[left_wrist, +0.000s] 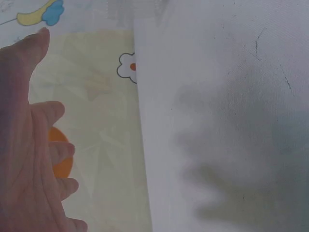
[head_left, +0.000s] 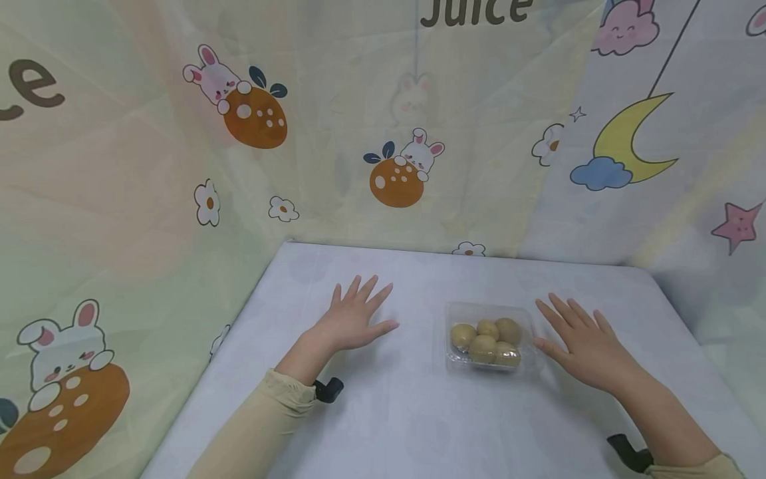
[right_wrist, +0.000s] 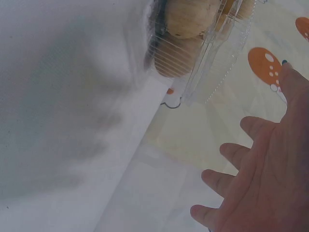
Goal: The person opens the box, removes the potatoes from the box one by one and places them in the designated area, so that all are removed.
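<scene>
A clear plastic box (head_left: 489, 313) stands on the white table, right of the middle. Inside it lie several round, light-brown potato-like balls (head_left: 482, 348); two of them show large through the ribbed wall in the right wrist view. My left hand (head_left: 350, 320) hovers over the table to the box's left, palm down, fingers spread and holding nothing. On the other side, my right hand (head_left: 589, 349) is also spread and holds nothing, its thumb and fingertips close to the box's right side. In the left wrist view, a shadow of spread fingers falls on the table.
The white table (head_left: 407, 426) ends at a printed cloth backdrop (head_left: 335, 166) with rabbits, oranges and a moon, which rises behind and along both sides. A black strap end (head_left: 328, 390) sticks out at the left wrist, another black strap (head_left: 630, 454) at the right.
</scene>
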Available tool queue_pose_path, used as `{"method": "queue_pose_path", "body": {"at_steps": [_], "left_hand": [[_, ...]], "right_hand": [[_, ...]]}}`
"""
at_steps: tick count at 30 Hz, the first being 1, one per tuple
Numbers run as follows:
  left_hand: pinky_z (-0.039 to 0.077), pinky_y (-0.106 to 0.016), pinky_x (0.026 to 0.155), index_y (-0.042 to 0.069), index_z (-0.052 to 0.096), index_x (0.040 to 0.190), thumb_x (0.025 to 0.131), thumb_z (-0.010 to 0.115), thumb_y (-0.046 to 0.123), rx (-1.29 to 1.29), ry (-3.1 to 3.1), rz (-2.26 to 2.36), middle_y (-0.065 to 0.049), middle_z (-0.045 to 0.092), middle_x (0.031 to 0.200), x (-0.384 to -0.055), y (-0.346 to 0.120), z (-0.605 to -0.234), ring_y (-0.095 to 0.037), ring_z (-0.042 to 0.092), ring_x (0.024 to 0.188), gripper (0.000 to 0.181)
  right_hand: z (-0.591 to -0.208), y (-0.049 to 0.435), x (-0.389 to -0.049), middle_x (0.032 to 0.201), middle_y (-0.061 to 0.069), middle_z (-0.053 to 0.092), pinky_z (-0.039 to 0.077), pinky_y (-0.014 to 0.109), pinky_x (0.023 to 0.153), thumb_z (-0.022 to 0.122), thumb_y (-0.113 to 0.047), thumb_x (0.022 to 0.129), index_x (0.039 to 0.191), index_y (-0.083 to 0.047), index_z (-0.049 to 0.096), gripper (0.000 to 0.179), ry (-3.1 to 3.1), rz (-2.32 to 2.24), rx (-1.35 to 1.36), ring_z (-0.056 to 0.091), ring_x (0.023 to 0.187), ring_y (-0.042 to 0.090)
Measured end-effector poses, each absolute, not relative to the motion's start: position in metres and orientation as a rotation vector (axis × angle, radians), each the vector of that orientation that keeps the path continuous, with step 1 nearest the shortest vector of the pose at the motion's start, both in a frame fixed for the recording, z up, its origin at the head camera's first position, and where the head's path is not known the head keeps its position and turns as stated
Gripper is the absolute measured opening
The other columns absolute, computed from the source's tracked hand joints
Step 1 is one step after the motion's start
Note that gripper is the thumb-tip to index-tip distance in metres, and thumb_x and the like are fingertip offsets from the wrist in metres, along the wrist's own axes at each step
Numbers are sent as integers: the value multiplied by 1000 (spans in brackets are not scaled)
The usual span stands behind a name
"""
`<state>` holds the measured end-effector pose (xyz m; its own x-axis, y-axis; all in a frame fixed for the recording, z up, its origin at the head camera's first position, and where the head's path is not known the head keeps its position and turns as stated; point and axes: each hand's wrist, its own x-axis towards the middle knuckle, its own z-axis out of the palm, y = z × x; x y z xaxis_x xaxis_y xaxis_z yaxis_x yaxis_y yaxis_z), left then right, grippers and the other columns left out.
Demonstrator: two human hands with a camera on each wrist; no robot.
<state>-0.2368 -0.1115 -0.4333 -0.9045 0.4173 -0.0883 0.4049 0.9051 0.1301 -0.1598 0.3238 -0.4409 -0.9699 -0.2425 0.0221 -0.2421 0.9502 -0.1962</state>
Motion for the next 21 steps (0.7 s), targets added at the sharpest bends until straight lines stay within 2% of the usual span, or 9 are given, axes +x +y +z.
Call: {"method": "queue_pose_path", "body": {"at_steps": [5, 9, 12, 16, 19, 21], "left_hand": [[8, -67, 118, 40, 11, 158, 90, 30, 80, 639, 2954, 148, 1, 7, 168, -238, -112, -434, -34, 2, 154, 80], [6, -65, 119, 38, 12, 158, 91, 28, 80, 643, 2955, 185, 0, 9, 168, -240, -112, -438, -33, 3, 155, 81], [8, -62, 121, 34, 16, 159, 93, 32, 75, 680, 2955, 267, -1, 15, 167, -242, -112, -443, -32, 7, 155, 79], [19, -51, 122, 28, 24, 158, 98, 43, 62, 719, 2900, 548, -4, 29, 162, -242, -109, -452, -28, 22, 152, 72], [33, -45, 117, 27, 30, 156, 100, 48, 53, 658, 2795, 844, -2, 43, 154, -241, -100, -461, -24, 38, 144, 64], [41, -45, 111, 28, 35, 154, 101, 49, 50, 588, 2715, 1022, -1, 51, 146, -239, -92, -468, -22, 48, 136, 59]], "right_hand": [[-442, 324, -159, 164, 19, 16, 6, 74, 110, 45, -59, 99, 160, -22, 15, 77, 3108, -333, -414, 15, 147, 51], [-443, 324, -160, 158, 24, 27, 24, 74, 105, 48, -55, 100, 159, -19, 22, 74, 3092, -423, -429, 28, 139, 53], [-445, 325, -160, 150, 26, 37, 38, 71, 96, 48, -54, 100, 157, -16, 26, 72, 3021, -567, -387, 42, 131, 51], [-450, 326, -160, 133, 20, 55, 53, 54, 81, 48, -53, 100, 155, -13, 30, 70, 2921, -743, -292, 60, 111, 36], [-457, 327, -162, 117, 14, 64, 54, 40, 71, 49, -48, 102, 156, -11, 27, 69, 2821, -881, -234, 63, 94, 23], [-463, 329, -164, 109, 13, 65, 53, 35, 67, 49, -45, 102, 157, -13, 23, 69, 2728, -997, -196, 62, 85, 20]]}}
